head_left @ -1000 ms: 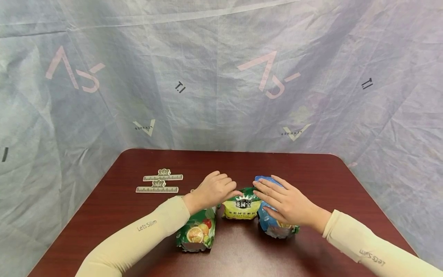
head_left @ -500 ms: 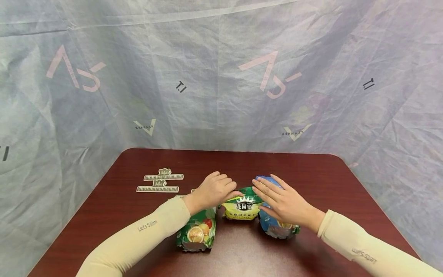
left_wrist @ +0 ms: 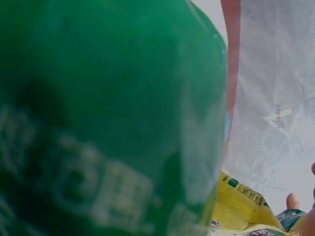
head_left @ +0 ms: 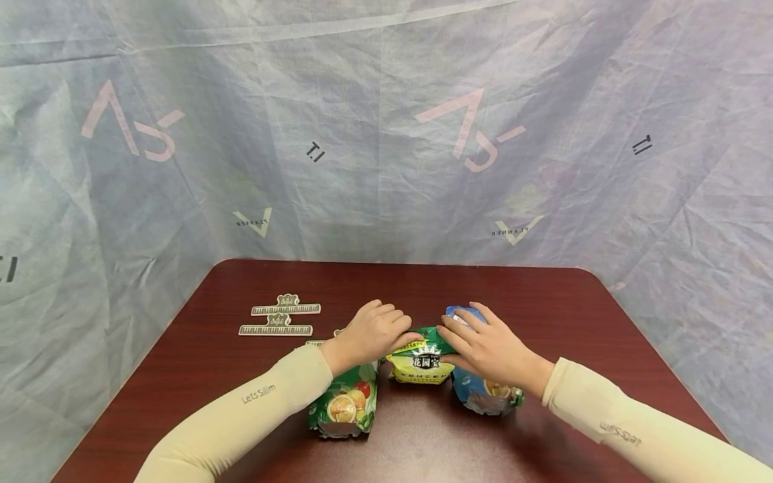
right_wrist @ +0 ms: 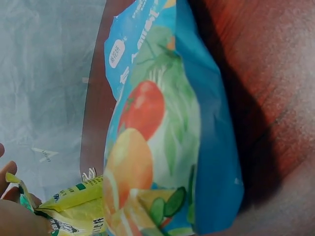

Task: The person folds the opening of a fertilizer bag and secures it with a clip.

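Note:
Between my hands sits a yellow and green fertilizer bag (head_left: 419,373), its printed front facing me. My left hand (head_left: 370,333) grips its top left edge, thumb in front. My right hand (head_left: 492,345) pinches the top right edge, its thumb low across the front and its fingers at the top. Under my left wrist lies a green bag with fruit pictures (head_left: 349,406); it fills much of the left wrist view. A blue bag with fruit pictures (right_wrist: 147,128) stands below my right hand, partly covered by it in the head view.
Two pale bag clips with bear-shaped tops, a far clip (head_left: 286,308) and a nearer clip (head_left: 276,328), lie at the left of the dark red table (head_left: 199,376). Part of another clip (head_left: 315,343) shows beside my left wrist. A grey cloth (head_left: 374,134) hangs behind.
My right hand has shifted left from over the blue bag onto the fertilizer bag's top right edge, showing more of the blue bag. My left hand has stayed nearly still.

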Available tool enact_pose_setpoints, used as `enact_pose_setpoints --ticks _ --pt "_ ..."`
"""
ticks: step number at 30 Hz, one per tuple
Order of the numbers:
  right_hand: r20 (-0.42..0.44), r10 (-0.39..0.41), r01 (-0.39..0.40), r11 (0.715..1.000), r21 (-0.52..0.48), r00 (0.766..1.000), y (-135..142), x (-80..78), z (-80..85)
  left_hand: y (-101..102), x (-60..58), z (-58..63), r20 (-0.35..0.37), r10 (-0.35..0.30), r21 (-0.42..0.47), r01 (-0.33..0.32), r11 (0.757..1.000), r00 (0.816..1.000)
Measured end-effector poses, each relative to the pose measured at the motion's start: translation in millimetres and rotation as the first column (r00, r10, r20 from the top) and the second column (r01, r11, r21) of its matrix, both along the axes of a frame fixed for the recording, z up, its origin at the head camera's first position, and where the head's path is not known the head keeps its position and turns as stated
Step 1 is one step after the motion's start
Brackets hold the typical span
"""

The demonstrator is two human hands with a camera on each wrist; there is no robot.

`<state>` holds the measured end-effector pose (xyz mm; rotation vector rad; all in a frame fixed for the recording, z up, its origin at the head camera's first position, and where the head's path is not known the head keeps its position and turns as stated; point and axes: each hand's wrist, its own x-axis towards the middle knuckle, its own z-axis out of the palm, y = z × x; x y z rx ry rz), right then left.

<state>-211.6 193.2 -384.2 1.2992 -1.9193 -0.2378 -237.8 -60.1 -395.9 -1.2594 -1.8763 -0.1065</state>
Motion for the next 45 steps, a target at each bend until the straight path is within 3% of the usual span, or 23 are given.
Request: enact_pose_setpoints --ticks 22,34,45 --pt "-0.054 -0.018 0.023 0.996 0.089 0.998 -6.9 -7.7 -4.8 0.1 -2.5 -1.4 -0.009 0.068 0.004 -0.068 0.998 0.998" --pt "0.003 -0.021 0.021 0.991 0.129 1.000 -7.4 -8.8 -6.5 -0.9 -2.7 -3.2 0.007 0.080 -0.021 -0.079 0.997 0.997" --pt "0.023 0.032 -0.035 0.989 0.146 0.999 -7.8 -12.4 -10.1 -2.0 -2.0 -5.7 0.033 0.106 -0.047 -0.105 0.993 0.994"
